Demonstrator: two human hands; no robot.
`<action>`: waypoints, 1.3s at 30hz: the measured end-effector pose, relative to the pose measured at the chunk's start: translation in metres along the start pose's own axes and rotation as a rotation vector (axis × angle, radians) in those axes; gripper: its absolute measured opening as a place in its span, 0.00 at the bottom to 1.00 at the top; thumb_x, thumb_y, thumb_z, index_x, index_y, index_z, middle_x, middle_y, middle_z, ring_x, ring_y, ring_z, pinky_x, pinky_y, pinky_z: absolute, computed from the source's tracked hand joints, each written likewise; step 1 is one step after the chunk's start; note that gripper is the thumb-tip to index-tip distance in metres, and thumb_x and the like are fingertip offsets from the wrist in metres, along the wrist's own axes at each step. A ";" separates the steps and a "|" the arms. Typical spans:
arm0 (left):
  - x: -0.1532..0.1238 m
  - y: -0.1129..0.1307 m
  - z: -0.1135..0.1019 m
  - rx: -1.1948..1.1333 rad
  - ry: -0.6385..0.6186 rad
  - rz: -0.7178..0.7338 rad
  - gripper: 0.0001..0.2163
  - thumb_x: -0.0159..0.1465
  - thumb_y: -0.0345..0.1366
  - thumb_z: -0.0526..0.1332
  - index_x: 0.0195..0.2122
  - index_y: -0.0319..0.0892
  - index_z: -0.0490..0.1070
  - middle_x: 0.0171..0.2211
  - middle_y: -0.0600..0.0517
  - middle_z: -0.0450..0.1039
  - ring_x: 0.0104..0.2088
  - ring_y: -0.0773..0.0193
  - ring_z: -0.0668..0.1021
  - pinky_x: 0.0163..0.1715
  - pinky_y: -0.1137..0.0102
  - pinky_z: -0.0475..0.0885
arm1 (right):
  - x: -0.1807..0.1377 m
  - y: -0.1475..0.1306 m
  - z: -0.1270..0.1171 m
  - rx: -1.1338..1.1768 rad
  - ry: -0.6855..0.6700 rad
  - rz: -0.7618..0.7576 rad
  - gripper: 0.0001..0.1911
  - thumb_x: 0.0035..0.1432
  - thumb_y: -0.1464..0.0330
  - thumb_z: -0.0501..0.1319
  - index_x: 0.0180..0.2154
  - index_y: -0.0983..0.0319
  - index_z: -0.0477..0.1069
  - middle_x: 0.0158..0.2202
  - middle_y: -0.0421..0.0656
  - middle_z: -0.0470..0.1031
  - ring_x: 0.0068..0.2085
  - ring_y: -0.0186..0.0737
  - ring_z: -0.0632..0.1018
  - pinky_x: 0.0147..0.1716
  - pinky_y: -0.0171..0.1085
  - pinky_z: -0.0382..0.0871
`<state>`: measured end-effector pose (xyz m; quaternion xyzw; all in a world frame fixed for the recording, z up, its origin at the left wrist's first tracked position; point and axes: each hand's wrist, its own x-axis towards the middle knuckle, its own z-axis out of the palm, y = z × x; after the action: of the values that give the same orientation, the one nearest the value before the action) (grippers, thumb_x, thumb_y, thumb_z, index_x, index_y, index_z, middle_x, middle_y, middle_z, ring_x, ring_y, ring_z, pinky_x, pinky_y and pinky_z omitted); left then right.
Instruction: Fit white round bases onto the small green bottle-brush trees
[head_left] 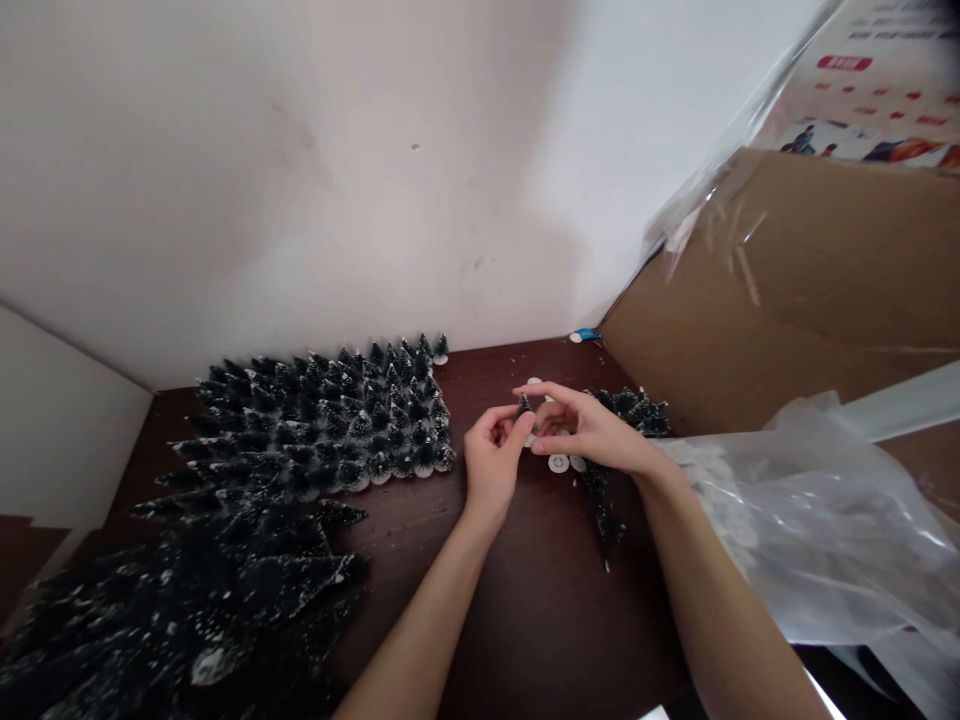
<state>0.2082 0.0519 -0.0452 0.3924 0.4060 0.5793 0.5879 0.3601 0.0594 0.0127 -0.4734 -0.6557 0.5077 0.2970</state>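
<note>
Grip: my left hand (491, 462) and my right hand (592, 430) meet fingertip to fingertip, both pinched shut on one miniature tree (523, 404).
Tree: upright between my fingertips, held just above the dark wooden table (525, 600), toward its far edge.
Under my right hand: white round bases (559, 462) lying on the table.
Behind my right hand: loose trees (634, 408) heaped against the cardboard box (787, 290).
To my left: standing trees (360, 425) packed in rows, frosted, on white bases.
Nearer, left: larger frosted trees (225, 590) lying in a pile.
Right: clear plastic bag (825, 520) beside my right forearm.
</note>
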 end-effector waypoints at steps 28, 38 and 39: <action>-0.015 0.029 -0.008 -0.027 -1.170 -0.533 0.18 0.55 0.53 0.68 0.27 0.40 0.80 0.20 0.53 0.67 0.18 0.72 0.58 0.20 0.70 0.49 | 0.057 -0.011 0.024 -0.289 0.329 -0.222 0.31 0.54 0.61 0.70 0.58 0.56 0.65 0.30 0.38 0.78 0.33 0.41 0.78 0.39 0.40 0.70; -0.015 0.018 -0.006 0.070 -1.163 -0.436 0.16 0.54 0.51 0.70 0.30 0.42 0.82 0.29 0.49 0.78 0.25 0.67 0.71 0.26 0.73 0.68 | 0.134 0.012 0.046 -0.800 0.284 -0.187 0.33 0.59 0.70 0.66 0.64 0.54 0.61 0.34 0.43 0.78 0.35 0.46 0.78 0.40 0.40 0.68; -0.014 0.017 -0.006 0.084 -1.162 -0.436 0.15 0.55 0.51 0.70 0.31 0.42 0.83 0.28 0.49 0.77 0.24 0.68 0.71 0.26 0.73 0.67 | 0.135 0.013 0.047 -0.804 0.286 -0.190 0.34 0.59 0.69 0.66 0.65 0.54 0.60 0.35 0.44 0.78 0.36 0.47 0.78 0.40 0.41 0.68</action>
<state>0.1963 0.0381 -0.0310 0.5745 0.1130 0.1212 0.8016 0.2730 0.1664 -0.0263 -0.5546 -0.7941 0.1120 0.2221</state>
